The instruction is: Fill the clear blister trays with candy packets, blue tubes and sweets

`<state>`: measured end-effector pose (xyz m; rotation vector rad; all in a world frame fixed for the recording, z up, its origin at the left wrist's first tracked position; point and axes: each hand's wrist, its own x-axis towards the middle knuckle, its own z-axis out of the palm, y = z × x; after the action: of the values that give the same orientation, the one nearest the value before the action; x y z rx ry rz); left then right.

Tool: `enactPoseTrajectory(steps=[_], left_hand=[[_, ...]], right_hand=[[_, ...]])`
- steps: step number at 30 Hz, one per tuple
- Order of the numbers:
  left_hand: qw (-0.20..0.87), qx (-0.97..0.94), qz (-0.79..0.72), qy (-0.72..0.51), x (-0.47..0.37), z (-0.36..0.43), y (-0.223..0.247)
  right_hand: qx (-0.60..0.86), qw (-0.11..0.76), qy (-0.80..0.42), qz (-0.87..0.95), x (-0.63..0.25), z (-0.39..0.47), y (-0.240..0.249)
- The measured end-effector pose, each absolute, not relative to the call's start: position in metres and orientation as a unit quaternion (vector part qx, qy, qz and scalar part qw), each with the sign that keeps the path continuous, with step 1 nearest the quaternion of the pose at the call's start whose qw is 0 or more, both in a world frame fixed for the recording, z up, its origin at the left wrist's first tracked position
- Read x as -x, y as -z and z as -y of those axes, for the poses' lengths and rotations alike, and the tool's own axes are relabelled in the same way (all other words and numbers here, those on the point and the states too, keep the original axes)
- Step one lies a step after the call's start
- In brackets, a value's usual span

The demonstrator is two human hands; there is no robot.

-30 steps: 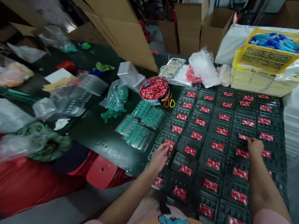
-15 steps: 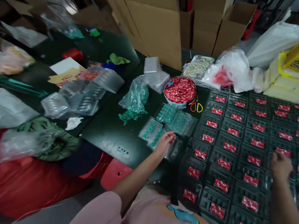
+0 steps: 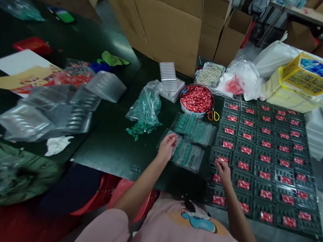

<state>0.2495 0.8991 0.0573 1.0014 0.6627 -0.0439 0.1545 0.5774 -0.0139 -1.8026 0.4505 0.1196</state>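
My left hand is closed, fingertips pressed together, over the left edge of several clear plastic trays holding rows of green pieces. Whatever it may pinch is too small to make out. My right hand is also closed in a pinch, above the left column of clear compartment trays, each with a red patterned packet. I cannot tell what, if anything, its fingers hold. Loose green pieces spill from a clear plastic bag beyond my left hand.
A round tin full of red packets stands behind the trays, with red-and-yellow-handled scissors beside it. Stacked trays sit nearby. More empty clear trays lie at left. Cardboard and a yellow basket border the back.
My right hand has come left across the packet trays, from the middle columns to the leftmost one. My left hand has shifted slightly left over the green trays. The view has turned.
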Motion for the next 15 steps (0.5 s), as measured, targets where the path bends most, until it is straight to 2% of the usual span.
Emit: enactPoseTrajectory(steps=[7, 11, 15], left_hand=[[0.838, -0.486, -0.242, 0.062, -0.263, -0.854, -0.082], [0.836, -0.489, -0.197, 0.150, -0.231, -0.775, -0.086], [0.809, -0.490, -0.149, 0.289, -0.160, -0.677, -0.079]], right_hand=[[0.746, 0.568, 0.079, -0.339, -0.077, -0.513, 0.009], [0.688, 0.568, 0.170, -0.419, -0.025, -0.482, 0.009], [0.650, 0.571, 0.221, -0.451, 0.032, -0.453, 0.009]])
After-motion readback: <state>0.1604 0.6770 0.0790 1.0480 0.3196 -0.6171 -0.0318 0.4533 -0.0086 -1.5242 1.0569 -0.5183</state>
